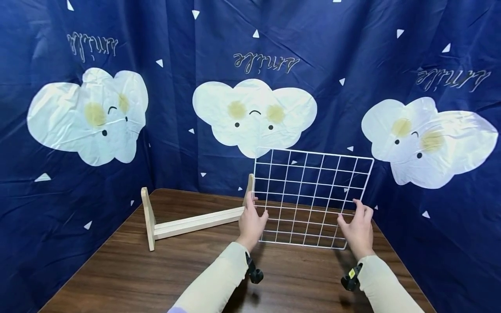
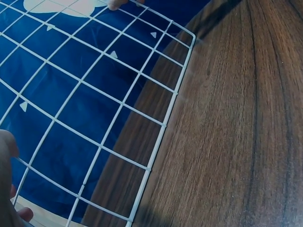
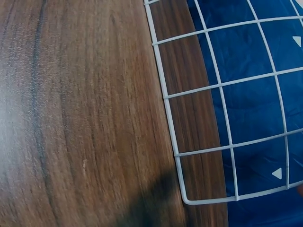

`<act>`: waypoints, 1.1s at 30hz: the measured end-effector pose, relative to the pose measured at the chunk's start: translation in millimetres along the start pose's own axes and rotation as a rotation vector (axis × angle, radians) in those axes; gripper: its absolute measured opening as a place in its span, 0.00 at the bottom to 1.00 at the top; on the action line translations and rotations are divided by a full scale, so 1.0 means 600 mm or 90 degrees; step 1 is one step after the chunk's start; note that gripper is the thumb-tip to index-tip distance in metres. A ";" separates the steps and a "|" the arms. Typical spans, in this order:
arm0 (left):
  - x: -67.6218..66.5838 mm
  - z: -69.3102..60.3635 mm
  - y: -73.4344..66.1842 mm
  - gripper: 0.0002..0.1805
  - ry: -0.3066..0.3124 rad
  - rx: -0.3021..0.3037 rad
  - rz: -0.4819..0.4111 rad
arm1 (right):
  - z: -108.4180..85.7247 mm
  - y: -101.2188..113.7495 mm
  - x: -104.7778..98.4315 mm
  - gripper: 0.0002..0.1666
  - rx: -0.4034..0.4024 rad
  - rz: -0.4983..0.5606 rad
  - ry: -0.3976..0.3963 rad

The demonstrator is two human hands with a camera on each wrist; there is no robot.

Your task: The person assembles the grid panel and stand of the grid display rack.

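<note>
A white wire grid panel [image 1: 299,195] stands nearly upright over the wooden table, its lower edge close to the tabletop. My left hand [image 1: 252,221] grips its left side, thumb in front. On the opposite side my right hand [image 1: 358,228] holds the right edge between thumb and fingers. In the left wrist view the grid [image 2: 100,145] crosses the frame, with part of my left hand [image 2: 7,175] at the lower left. The right wrist view has the grid's rounded corner [image 3: 185,201]; only a sliver of a hand shows at its right edge.
Left of the grid, a pale wooden stand [image 1: 199,221] lies on the brown table [image 1: 156,278], with an upright at each end; its right upright is partly behind my left hand. Dark blue curtains [image 1: 172,130] with white clouds surround the table's back and sides.
</note>
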State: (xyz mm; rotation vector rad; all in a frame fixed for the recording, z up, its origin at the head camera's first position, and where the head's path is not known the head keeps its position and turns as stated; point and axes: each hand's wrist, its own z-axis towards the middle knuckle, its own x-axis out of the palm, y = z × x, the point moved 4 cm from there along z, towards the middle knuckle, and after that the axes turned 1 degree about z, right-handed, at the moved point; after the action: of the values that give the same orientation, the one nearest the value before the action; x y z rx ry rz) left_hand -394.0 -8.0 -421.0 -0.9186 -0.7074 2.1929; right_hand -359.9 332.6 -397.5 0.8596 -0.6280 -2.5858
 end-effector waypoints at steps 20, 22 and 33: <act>0.001 -0.002 -0.006 0.43 0.016 0.008 -0.036 | -0.038 0.076 0.019 0.48 0.082 0.039 -0.082; 0.001 -0.001 -0.005 0.43 0.018 0.007 -0.034 | -0.041 0.089 0.024 0.48 0.082 0.049 -0.079; 0.002 -0.002 -0.003 0.44 0.029 -0.002 -0.038 | -0.053 0.147 0.056 0.50 0.109 0.100 -0.024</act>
State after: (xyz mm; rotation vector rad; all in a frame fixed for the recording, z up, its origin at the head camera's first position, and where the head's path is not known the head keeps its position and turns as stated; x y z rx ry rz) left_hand -393.2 -5.5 -420.8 -0.9349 -0.7087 2.1122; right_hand -349.6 233.7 -391.2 0.7801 -0.9010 -2.4397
